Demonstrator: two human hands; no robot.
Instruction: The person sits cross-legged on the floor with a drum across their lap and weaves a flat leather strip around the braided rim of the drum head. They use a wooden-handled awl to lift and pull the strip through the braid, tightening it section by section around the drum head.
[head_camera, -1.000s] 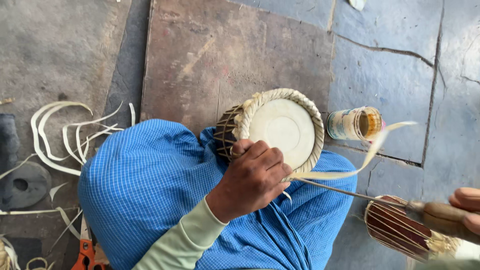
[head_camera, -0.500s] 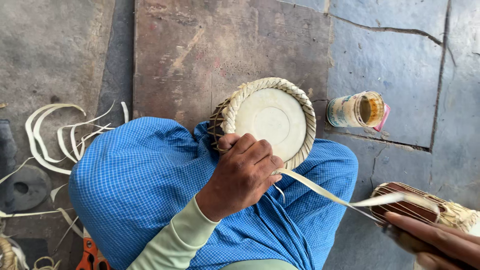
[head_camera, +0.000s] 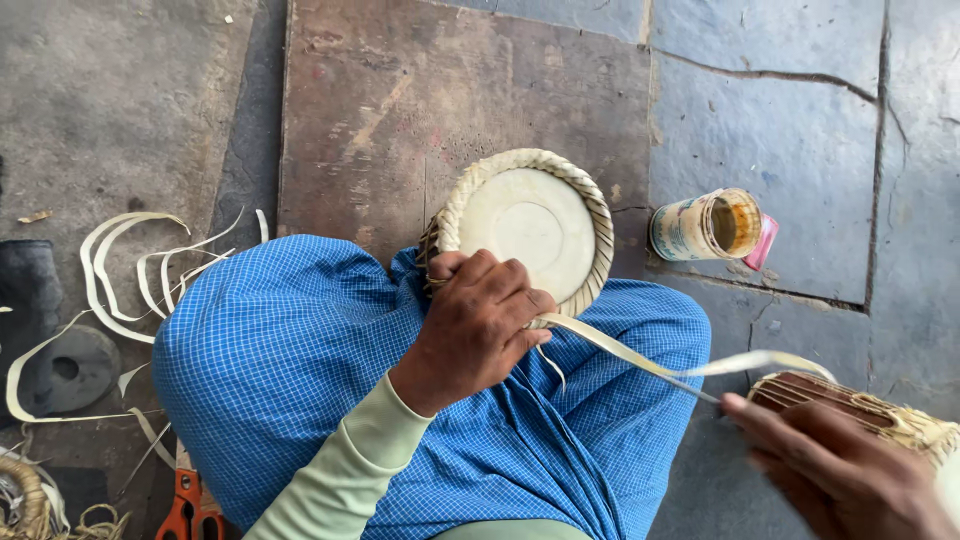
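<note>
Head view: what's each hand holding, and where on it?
Left hand grips the round woven basket at its near rim. Right hand pinches the pale strip near its far end.

The right hand has drawn the pale strip out taut.

Bare stone floor lies open beyond the round woven cane basket; a tipped glass jar blocks its right, curled pale cane strips its left.

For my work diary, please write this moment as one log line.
left hand: grips round woven basket on lap | right hand: pulls pale strip taut | jar: lying on stone floor
</note>
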